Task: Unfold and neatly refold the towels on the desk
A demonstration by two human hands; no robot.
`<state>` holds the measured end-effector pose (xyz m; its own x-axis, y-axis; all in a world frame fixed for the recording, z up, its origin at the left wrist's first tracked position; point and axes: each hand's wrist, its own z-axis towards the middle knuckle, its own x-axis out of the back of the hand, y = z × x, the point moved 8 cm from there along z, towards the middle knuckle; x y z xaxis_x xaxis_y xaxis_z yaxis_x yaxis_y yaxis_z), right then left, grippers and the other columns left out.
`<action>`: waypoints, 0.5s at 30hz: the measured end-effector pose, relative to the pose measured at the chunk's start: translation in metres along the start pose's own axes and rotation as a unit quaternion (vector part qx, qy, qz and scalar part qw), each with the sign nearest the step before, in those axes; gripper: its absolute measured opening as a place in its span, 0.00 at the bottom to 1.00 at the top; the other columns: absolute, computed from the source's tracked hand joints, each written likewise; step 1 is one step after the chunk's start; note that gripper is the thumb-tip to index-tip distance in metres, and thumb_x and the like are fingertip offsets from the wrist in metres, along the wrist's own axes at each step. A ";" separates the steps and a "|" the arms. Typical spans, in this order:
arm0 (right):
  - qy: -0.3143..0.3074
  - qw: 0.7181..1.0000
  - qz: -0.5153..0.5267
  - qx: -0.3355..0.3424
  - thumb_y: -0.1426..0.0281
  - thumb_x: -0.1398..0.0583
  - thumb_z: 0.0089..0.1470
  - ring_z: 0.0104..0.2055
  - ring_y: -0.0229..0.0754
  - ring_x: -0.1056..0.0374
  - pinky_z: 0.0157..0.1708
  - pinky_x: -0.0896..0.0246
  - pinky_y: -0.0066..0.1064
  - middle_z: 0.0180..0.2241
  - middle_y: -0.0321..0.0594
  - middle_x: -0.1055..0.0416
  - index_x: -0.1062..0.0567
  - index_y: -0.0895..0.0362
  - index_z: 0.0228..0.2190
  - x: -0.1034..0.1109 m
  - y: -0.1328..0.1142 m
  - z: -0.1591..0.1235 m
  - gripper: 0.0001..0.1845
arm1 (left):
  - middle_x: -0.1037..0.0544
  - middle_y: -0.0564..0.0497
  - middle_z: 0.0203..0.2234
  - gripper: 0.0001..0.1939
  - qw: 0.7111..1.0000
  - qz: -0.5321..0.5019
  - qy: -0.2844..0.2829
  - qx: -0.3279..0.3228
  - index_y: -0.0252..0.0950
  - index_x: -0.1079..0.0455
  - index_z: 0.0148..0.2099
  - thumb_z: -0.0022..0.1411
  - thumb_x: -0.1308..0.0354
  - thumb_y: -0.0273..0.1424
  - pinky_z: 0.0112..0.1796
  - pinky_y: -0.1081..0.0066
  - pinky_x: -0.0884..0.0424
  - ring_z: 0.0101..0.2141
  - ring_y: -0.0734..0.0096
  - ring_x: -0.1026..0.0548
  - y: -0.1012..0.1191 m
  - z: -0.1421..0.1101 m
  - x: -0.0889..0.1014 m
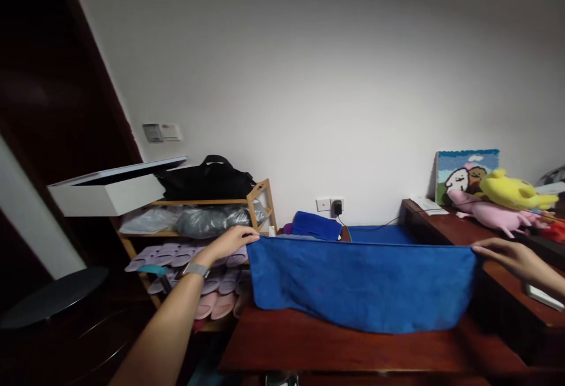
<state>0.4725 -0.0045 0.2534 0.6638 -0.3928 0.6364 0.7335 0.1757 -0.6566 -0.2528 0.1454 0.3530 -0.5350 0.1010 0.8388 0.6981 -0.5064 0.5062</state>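
A blue towel hangs stretched wide between my two hands, its lower edge resting on the dark red wooden table. My left hand, with a watch on the wrist, pinches the towel's upper left corner. At the upper right corner my right hand grips the other end. Both hands are closed on the cloth.
Behind the towel lie a folded blue towel and another blue cloth. A wooden shoe rack with slippers, a black bag and a white box stands left. Plush toys sit on the desk at right.
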 end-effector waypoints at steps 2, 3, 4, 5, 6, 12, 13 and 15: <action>0.001 1.000 -0.014 0.019 0.40 0.35 0.44 0.38 0.55 0.23 0.42 0.30 0.42 0.38 0.56 0.19 0.15 0.52 0.33 -0.007 -0.010 0.016 0.30 | 0.15 0.46 0.39 0.25 0.998 0.032 0.057 0.009 0.39 0.19 0.38 0.61 0.45 0.53 0.46 0.64 0.29 0.42 0.52 0.21 -0.015 0.012 -0.004; 0.013 0.999 -0.022 0.025 0.39 0.36 0.44 0.38 0.54 0.23 0.42 0.30 0.41 0.38 0.55 0.19 0.16 0.53 0.33 -0.009 -0.017 0.024 0.31 | 0.16 0.45 0.40 0.25 0.994 0.051 0.096 0.014 0.38 0.19 0.39 0.62 0.47 0.53 0.47 0.64 0.29 0.43 0.51 0.21 -0.020 0.017 -0.002; 0.034 0.999 -0.032 0.029 0.37 0.37 0.44 0.39 0.53 0.24 0.42 0.31 0.41 0.38 0.54 0.19 0.16 0.54 0.33 -0.008 -0.024 0.032 0.33 | 0.16 0.44 0.40 0.26 0.988 0.069 0.135 0.018 0.38 0.20 0.41 0.63 0.48 0.53 0.47 0.64 0.29 0.44 0.51 0.20 -0.022 0.019 0.002; 0.058 0.997 -0.042 0.035 0.36 0.39 0.45 0.40 0.52 0.24 0.43 0.32 0.40 0.38 0.54 0.19 0.17 0.55 0.34 -0.007 -0.032 0.038 0.35 | 0.16 0.44 0.39 0.26 0.982 0.081 0.166 0.024 0.38 0.20 0.43 0.63 0.49 0.53 0.47 0.64 0.29 0.43 0.51 0.20 -0.023 0.020 0.006; 0.084 0.994 -0.051 0.044 0.35 0.41 0.47 0.41 0.51 0.25 0.44 0.32 0.40 0.39 0.53 0.20 0.18 0.57 0.34 -0.004 -0.042 0.042 0.37 | 0.15 0.45 0.35 0.27 0.977 0.087 0.190 0.032 0.38 0.20 0.45 0.64 0.50 0.53 0.46 0.64 0.28 0.40 0.52 0.19 -0.023 0.019 0.011; 0.177 0.976 -0.094 0.084 0.41 0.46 0.58 0.47 0.47 0.27 0.53 0.36 0.37 0.45 0.49 0.22 0.21 0.55 0.41 0.011 -0.076 0.004 0.32 | 0.17 0.51 0.26 0.31 0.958 0.004 0.271 0.099 0.36 0.26 0.55 0.65 0.50 0.55 0.37 0.67 0.25 0.28 0.59 0.19 -0.038 -0.036 0.011; 0.169 0.978 -0.089 0.079 0.42 0.45 0.57 0.47 0.49 0.26 0.53 0.35 0.38 0.45 0.49 0.22 0.22 0.53 0.41 0.005 -0.071 -0.011 0.29 | 0.16 0.49 0.30 0.31 0.957 -0.003 0.272 0.104 0.37 0.26 0.54 0.64 0.48 0.56 0.39 0.67 0.24 0.33 0.57 0.18 -0.046 -0.051 -0.001; 0.137 0.987 -0.064 0.054 0.44 0.42 0.55 0.47 0.54 0.26 0.53 0.32 0.43 0.45 0.49 0.22 0.21 0.47 0.40 -0.017 -0.048 -0.045 0.24 | 0.15 0.47 0.37 0.30 0.960 -0.003 0.259 0.109 0.39 0.23 0.47 0.62 0.47 0.58 0.45 0.64 0.23 0.41 0.53 0.18 -0.067 -0.082 -0.036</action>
<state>0.4193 -0.0472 0.2557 0.5110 -0.6454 0.5677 0.8297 0.1977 -0.5221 -0.3194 0.1052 0.2724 -0.6640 -0.3646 0.6528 0.7476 -0.3101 0.5873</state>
